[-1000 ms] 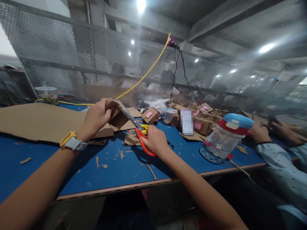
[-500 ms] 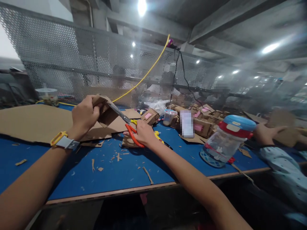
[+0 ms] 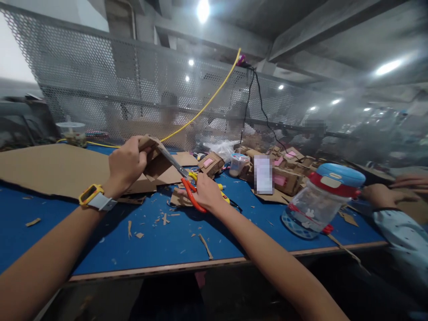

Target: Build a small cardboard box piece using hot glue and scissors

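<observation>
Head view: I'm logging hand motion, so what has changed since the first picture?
The left hand and right hand have shifted slightly left with the cardboard and scissors, baring more of the yellow tool. Neither took hold of or let go of anything. The bottle stayed put.

two bare arms [image 3: 56, 249] stretched forward, both hands gripping
just beyond the watch, [image 3: 92, 197] the left hand [image 3: 125, 162] is raised, thumb bent in front; to the right of the watch, about level with it in view, the right hand [image 3: 209, 191] is curled tight, its forearm [image 3: 267, 236] slanting.
</observation>
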`<action>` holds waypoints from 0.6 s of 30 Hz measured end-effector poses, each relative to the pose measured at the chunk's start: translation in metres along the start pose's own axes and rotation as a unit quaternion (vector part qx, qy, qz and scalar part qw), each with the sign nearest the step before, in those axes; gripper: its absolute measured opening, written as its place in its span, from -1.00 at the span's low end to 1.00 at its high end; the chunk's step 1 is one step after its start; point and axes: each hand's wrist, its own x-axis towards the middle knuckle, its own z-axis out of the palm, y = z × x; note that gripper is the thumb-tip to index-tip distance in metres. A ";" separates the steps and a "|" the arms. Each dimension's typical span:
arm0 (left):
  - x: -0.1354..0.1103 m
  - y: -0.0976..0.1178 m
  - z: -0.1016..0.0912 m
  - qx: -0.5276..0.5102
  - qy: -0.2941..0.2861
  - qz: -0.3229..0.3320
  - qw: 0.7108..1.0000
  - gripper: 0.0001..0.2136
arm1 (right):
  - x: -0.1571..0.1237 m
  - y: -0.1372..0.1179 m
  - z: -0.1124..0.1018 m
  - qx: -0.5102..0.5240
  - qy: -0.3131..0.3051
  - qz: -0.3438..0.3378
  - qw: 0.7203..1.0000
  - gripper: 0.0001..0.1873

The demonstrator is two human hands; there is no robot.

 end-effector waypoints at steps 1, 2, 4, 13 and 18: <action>0.000 0.000 0.001 -0.002 0.004 0.001 1.000 -0.60 | 0.000 0.000 0.000 0.002 0.001 0.000 1.000 -0.13; 0.001 0.000 0.001 -0.004 0.007 0.003 1.000 -0.60 | 0.000 0.000 0.001 0.004 0.000 0.000 1.000 -0.13; 0.001 0.000 0.001 -0.005 0.009 0.003 1.000 -0.59 | 0.000 0.000 0.001 0.006 -0.003 -0.001 1.000 -0.12; 0.001 -0.003 0.003 -0.021 0.007 0.010 1.000 -0.59 | -0.003 -0.005 -0.002 0.007 -0.004 0.046 0.999 -0.29; 0.000 -0.001 0.003 -0.024 0.015 0.005 1.000 -0.60 | -0.003 -0.003 -0.006 -0.009 0.027 0.054 0.998 -0.35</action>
